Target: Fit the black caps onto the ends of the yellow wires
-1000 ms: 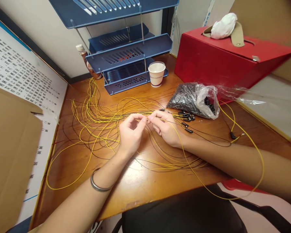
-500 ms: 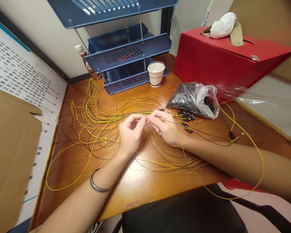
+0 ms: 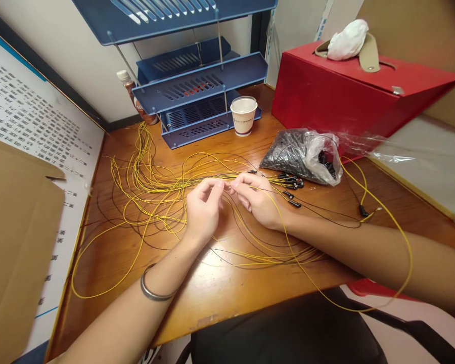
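Note:
Fingertips of my left hand [image 3: 203,210] and my right hand [image 3: 261,201] almost meet over a bundle of wires. Between thumb and forefinger, my right hand pinches a yellow wire [image 3: 408,247] that loops out over my right forearm. My left thumb and forefinger are closed at the thin end of this wire; the tip itself is mostly hidden. Behind and left of my hands, loose yellow and black wires [image 3: 136,167] spread in tangled loops. Several black connectors [image 3: 288,180] lie just beyond my right hand. Another black connector [image 3: 363,211] hangs on wire by my right forearm.
A clear plastic bag [image 3: 288,151] of small black parts lies before a red box [image 3: 326,91]. At the back stand a paper cup [image 3: 244,119], a blue rack [image 3: 200,91] and a bottle [image 3: 131,91]. A black chair [image 3: 284,333] is below the wooden table's edge [image 3: 212,319].
My left fingertips have shifted slightly and the thumb stands more upright. My right hand and the wires stay nearly where they were.

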Demonstrator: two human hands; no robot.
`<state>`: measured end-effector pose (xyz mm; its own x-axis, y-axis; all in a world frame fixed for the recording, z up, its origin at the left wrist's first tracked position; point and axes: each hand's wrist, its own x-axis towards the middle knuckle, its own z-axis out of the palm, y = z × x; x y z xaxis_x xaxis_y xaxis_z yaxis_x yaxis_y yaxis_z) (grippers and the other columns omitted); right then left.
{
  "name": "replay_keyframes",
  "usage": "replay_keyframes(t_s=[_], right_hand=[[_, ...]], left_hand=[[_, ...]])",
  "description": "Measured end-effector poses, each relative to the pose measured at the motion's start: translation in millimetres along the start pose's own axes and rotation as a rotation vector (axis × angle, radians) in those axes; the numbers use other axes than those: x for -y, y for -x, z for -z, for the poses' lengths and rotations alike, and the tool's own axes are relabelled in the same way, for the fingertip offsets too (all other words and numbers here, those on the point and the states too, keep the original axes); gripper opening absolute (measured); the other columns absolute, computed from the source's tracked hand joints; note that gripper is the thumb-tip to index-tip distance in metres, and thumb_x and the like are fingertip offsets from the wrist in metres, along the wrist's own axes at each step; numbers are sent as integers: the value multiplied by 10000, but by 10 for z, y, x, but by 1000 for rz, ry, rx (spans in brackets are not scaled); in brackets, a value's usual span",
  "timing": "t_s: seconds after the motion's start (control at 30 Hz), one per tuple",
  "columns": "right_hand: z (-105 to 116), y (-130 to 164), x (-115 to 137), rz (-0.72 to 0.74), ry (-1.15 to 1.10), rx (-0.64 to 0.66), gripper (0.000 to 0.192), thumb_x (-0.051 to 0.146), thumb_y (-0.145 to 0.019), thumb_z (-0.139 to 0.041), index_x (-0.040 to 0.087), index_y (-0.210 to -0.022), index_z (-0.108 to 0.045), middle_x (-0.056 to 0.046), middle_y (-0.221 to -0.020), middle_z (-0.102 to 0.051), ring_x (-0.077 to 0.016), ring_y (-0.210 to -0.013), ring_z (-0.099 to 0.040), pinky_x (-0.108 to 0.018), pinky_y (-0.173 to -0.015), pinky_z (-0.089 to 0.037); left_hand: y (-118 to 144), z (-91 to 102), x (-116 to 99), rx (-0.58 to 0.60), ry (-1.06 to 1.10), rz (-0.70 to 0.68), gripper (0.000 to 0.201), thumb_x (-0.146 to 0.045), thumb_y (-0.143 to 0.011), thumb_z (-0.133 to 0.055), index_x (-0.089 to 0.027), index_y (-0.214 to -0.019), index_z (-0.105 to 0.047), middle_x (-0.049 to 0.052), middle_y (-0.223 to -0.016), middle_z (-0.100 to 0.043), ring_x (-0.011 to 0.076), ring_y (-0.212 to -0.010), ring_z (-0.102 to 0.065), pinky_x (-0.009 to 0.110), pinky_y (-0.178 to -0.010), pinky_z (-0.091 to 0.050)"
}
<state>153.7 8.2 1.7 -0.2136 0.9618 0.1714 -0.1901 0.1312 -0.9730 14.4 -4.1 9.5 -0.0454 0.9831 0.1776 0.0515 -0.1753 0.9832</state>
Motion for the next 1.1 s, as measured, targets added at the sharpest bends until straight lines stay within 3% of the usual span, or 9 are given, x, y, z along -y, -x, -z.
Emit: replay_keyframes(t_s=[0.1,0.3,0.53,0.67,0.77,0.83,1.1], right_hand=[[1,4,17,2,-41,30,238,317,-846,-605,191,-649,-557,87,-469,-409,-73,-446,-331,-253,-468,-251],[20,22,53,5,-74,110,287,318,-841,-620,190,-603,-522,84,-457,-410,-61,-428,-331,-250,-455,-250],[27,4,42,-65,-138,102,251,330,-829,-616,187,-638,-537,88,-434,-413,-60,-396,-326,-241,-422,-219],[25,-5,43,-69,-142,97,252,325,-823,-613,187,-627,-537,86,-427,-418,-57,-386,-324,-240,-418,-209],[28,-9,41,-75,-143,97,263,321,-826,-608,189,-612,-532,84,-421,-425,-54,-376,-317,-240,-413,-204],[28,-10,41,-68,-139,93,265,315,-828,-609,189,-608,-529,86,-420,-421,-53,-378,-313,-239,-414,-204],[12,-8,63,-28,-128,82,319,326,-827,-646,199,-574,-498,80,-432,-411,-62,-413,-313,-236,-429,-228]], left_hand=[[-2,10,19,34,-4,16,279,-418,-910,-609,-163,-801,-641,-41,-532,-522,96,-458,-451,239,-475,-373],[30,22,20,111,-19,-80,255,-356,-928,-613,-173,-751,-595,-35,-578,-529,97,-519,-463,244,-550,-401],[34,19,-4,164,0,-96,249,-336,-920,-623,-166,-739,-608,-30,-582,-528,94,-510,-461,245,-531,-389],[17,6,23,116,22,-64,284,-368,-936,-608,-167,-736,-594,-31,-578,-518,84,-476,-451,239,-496,-373],[7,-5,42,22,110,-33,215,-395,-938,-617,-180,-929,-606,-29,-663,-577,78,-452,-459,228,-447,-355],[10,-11,42,14,124,-39,233,-414,-937,-628,-183,-957,-598,-30,-669,-579,74,-443,-454,224,-436,-353],[37,-17,-9,112,7,-95,366,-462,-926,-646,-176,-712,-568,-36,-570,-522,86,-499,-448,233,-526,-392]])
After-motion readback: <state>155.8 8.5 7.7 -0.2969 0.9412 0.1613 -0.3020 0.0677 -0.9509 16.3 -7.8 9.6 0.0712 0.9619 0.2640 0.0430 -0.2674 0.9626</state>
